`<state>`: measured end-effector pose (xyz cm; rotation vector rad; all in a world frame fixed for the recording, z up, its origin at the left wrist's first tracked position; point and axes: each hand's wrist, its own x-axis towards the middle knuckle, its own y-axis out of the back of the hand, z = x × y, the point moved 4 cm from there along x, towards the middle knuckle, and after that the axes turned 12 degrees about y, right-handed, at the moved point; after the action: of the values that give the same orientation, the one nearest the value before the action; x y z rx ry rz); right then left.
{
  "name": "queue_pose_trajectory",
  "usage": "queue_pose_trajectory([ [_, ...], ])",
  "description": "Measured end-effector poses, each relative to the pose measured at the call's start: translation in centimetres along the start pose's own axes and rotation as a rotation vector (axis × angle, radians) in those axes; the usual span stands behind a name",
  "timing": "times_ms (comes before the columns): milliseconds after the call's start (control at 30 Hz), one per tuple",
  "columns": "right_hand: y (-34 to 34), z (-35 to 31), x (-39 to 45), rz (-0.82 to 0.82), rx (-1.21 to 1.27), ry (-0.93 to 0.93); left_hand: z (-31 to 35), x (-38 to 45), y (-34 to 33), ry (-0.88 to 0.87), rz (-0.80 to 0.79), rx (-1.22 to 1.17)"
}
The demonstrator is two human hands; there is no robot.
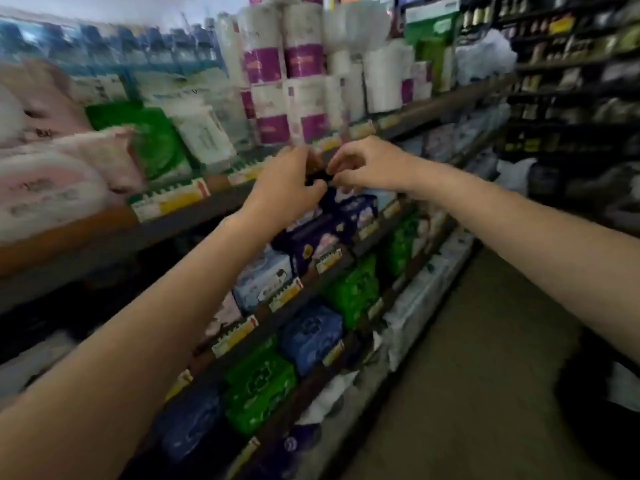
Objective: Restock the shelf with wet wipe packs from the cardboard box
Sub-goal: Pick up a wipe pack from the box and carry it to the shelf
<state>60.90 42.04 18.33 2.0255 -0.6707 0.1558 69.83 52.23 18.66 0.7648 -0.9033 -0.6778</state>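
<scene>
— Shelving (pixel 221 199) runs along your left side of a shop aisle, and the whole view is smeared with motion blur. What do you have at the centre?

— Your two hands meet just under the second shelf edge. Your left hand (pixel 287 188) has its fingers curled, and your right hand (pixel 363 164) comes in from three o'clock with its fingertips pinched down. Between them sits a small dark thing (pixel 317 178); both hands touch it, but the blur hides what it is.

— So are you gripping a wet wipe pack?

— You cannot tell. Both hands have curled fingers closing toward that dark spot, yet whether either truly clamps it is not readable. Packs that could be wipes lie just below your hands, at six o'clock: dark purple packs (pixel 311 237) on the shelf, with a pale blue pack (pixel 263 278) beside them toward seven o'clock.

— And farther out?

— Lower down, toward six o'clock, green packs (pixel 259 386) and blue packs (pixel 311 334) fill the next shelves. Yellow and white price tags (pixel 169 202) line the shelf edges. At twelve o'clock stand paper rolls with purple bands (pixel 301 60). At ten o'clock lie a green bag (pixel 152 136) and pink soft packs (pixel 52 188). At two o'clock, across the aisle, dark shelves of small goods (pixel 571 81) stand well apart from your hands. Floor (pixel 467 393) shows at five o'clock.
</scene>
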Motion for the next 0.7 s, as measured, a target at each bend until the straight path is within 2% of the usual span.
queue_pose_trajectory([
  [67, 0.9, 4.4, -8.0, -0.132, 0.007, -0.186, 3.8, -1.6, -6.5, -0.071, -0.205, -0.059],
  [133, 2.3, 9.2, -16.8, -0.145, 0.029, -0.407, 8.3, -4.3, -13.0, -0.159, -0.397, -0.082],
  [233, 4.7, 16.1, -31.0, 0.006, 0.126, -0.783, 15.4, -9.9, -21.8, -0.313, -0.635, -0.048],
  [333, 5.7, 19.7, -44.6, 0.217, 0.221, -1.070, 21.4, -16.5, -28.7, -0.486, -0.824, -0.014],
  [567, 2.3, 25.1, -68.6, 0.543, 0.505, -1.447, 31.6, -27.9, -42.7, -0.610, -1.105, 0.068],
  [700, -2.0, 27.2, -77.6, 0.454, 0.485, -1.642, 35.5, -34.5, -49.8, -0.605, -1.249, 0.151],
])
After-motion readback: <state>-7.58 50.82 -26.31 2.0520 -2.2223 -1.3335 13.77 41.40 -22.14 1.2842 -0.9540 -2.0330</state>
